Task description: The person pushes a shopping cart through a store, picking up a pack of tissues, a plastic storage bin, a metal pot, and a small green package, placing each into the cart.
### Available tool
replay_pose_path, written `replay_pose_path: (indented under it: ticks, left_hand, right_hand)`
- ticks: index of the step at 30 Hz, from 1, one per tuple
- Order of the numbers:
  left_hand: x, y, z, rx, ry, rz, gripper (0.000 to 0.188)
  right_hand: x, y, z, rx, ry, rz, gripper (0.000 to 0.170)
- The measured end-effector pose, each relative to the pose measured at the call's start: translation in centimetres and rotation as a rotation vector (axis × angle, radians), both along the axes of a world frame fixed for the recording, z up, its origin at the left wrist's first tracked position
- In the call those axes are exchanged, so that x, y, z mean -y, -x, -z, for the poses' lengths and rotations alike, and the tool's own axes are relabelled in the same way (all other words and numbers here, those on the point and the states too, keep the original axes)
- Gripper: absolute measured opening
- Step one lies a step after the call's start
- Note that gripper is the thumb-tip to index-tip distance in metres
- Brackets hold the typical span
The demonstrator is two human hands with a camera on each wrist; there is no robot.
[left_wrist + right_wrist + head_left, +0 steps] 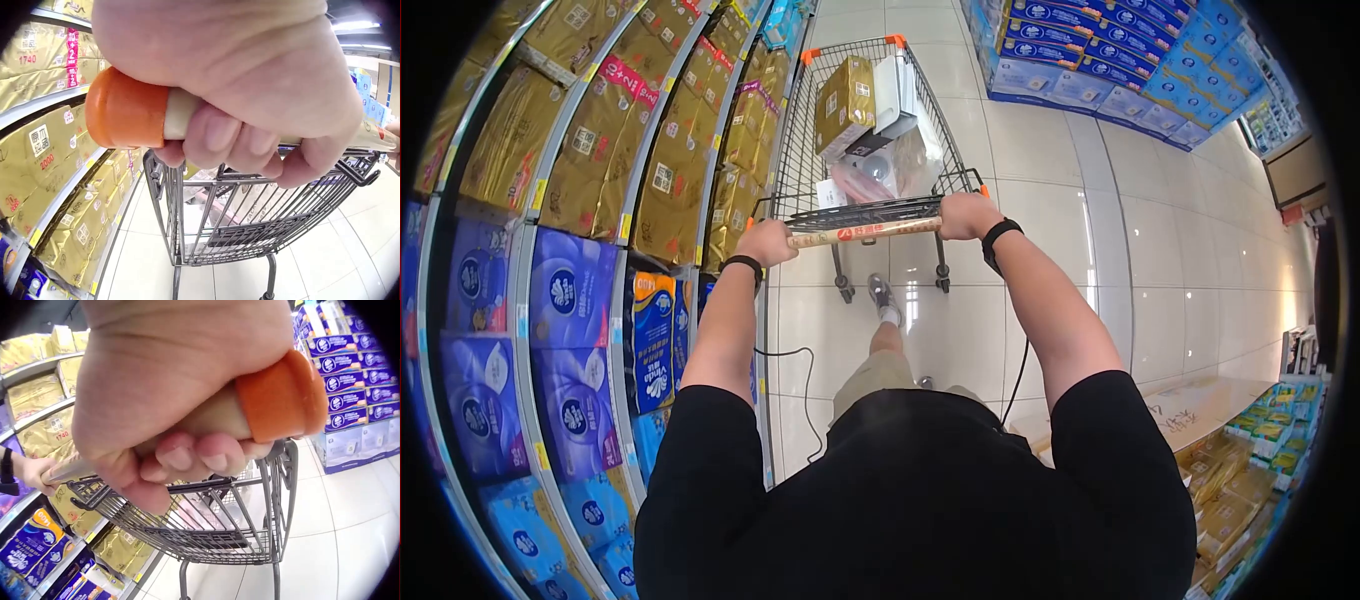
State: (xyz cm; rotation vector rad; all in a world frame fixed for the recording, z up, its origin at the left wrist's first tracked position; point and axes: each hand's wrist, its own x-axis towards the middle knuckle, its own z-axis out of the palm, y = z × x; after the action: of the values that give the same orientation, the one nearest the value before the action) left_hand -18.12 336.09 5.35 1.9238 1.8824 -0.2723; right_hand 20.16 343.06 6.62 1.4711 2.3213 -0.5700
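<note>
My left hand (pixel 767 243) grips the left end of the shopping cart's handle (pixel 870 231), fingers curled round the bar beside its orange end cap (pixel 128 109). At the other end, my right hand (pixel 968 216) holds the same bar, thumb and fingers wrapped round it next to another orange cap (pixel 281 397). The wire cart (pixel 795 130) stands ahead of me. In its basket lie a gold package (pixel 846 105), a white box (pixel 894 92) and things in clear plastic (pixel 910 165).
Shelves of gold tissue packs (pixel 590 150) and purple packs (pixel 565 290) run close along the left. Stacked blue tissue boxes (pixel 1090 45) stand ahead on the right. Pale floor tiles (pixel 1050 150) lie between. A carton (pixel 1200 405) and more goods are at the lower right.
</note>
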Motion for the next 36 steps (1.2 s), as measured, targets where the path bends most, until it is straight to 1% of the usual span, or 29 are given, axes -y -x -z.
replay_pose_path:
  ticks: [2, 6, 8, 9, 18, 21, 23, 24, 25, 27, 28, 30, 33, 36]
  left_hand:
    - [-2.7, 0.6, -0.6, -0.033, -0.006, 0.005, 0.028]
    - [-8.5, 2.4, 0.0, -0.013, -0.042, 0.031, 0.026]
    - [-11.7, 2.8, 0.1, -0.021, -0.012, 0.053, 0.026]
    - [-13.2, 2.6, -0.8, -0.063, 0.044, 0.061, 0.028]
    - [-26.6, 3.7, -0.8, -0.045, 0.007, 0.101, 0.027]
    - [-31.2, 4.4, -0.1, -0.044, -0.019, 0.122, 0.03]
    - [-34.4, 5.2, 1.7, -0.041, -0.026, 0.092, 0.035]
    - [-36.0, 5.1, 1.2, -0.029, 0.019, 0.087, 0.038]
    - [-37.4, 5.5, 1.3, -0.018, -0.01, 0.095, 0.039]
    - [-40.7, 5.6, 0.7, -0.029, -0.035, 0.11, 0.035]
    - [-42.1, 5.5, 0.5, -0.011, -0.042, 0.113, 0.034]
    - [-45.5, 5.4, 0.2, -0.034, -0.048, 0.113, 0.033]
    - [-51.0, 6.0, 1.0, -0.037, -0.049, 0.124, 0.033]
    - [-55.9, 6.1, 1.3, -0.066, -0.023, 0.133, 0.033]
  right_hand:
    - [-2.5, 0.8, 0.1, -0.024, 0.01, -0.007, 0.032]
    - [-7.6, 2.1, 0.2, -0.024, -0.002, 0.004, 0.033]
    - [-10.3, 2.5, 0.4, -0.026, -0.009, 0.008, 0.033]
    - [-11.8, 2.9, 0.2, -0.004, 0.005, 0.006, 0.034]
    - [-24.4, 4.0, -0.4, 0.031, 0.014, 0.04, 0.036]
    - [-28.5, 4.4, -0.3, 0.021, 0.02, 0.042, 0.037]
    - [-31.6, 4.6, 0.3, 0.023, 0.018, 0.044, 0.039]
    - [-32.9, 4.7, -0.5, 0.012, 0.031, 0.046, 0.04]
    - [-34.8, 4.5, 0.9, 0.005, 0.013, 0.043, 0.041]
    - [-37.7, 4.8, 0.3, 0.012, -0.011, 0.04, 0.039]
    - [-39.8, 4.7, 1.6, -0.009, -0.012, 0.047, 0.038]
    - [-43.2, 4.8, 1.6, -0.024, -0.039, 0.058, 0.036]
    - [-48.6, 4.9, 2.3, -0.026, -0.079, 0.053, 0.034]
    - [-53.4, 5.1, 2.0, -0.013, -0.065, 0.08, 0.034]
